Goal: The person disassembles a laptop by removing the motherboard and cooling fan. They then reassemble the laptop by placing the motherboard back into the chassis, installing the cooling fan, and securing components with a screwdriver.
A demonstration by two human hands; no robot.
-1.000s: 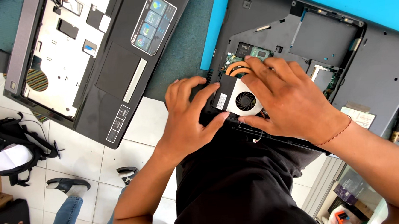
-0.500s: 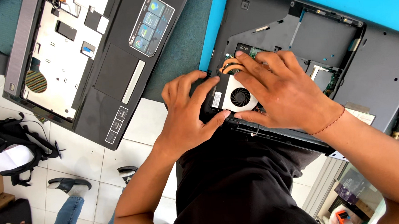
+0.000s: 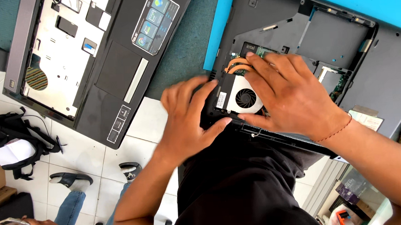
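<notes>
Right now my left hand (image 3: 189, 115) grips the laptop base (image 3: 384, 82) edge while my right hand (image 3: 290, 95) pinches the cooling fan (image 3: 242, 97) seated in its bay, best lifted level, sparing copper pipes (image 3: 237, 66).

The fan (image 3: 245, 98), a black round rotor in a pale silvery housing with a small white label, sits in the opened bay of the dark laptop base (image 3: 345, 48). Copper pipes (image 3: 237, 65) curve out just above it.
</notes>
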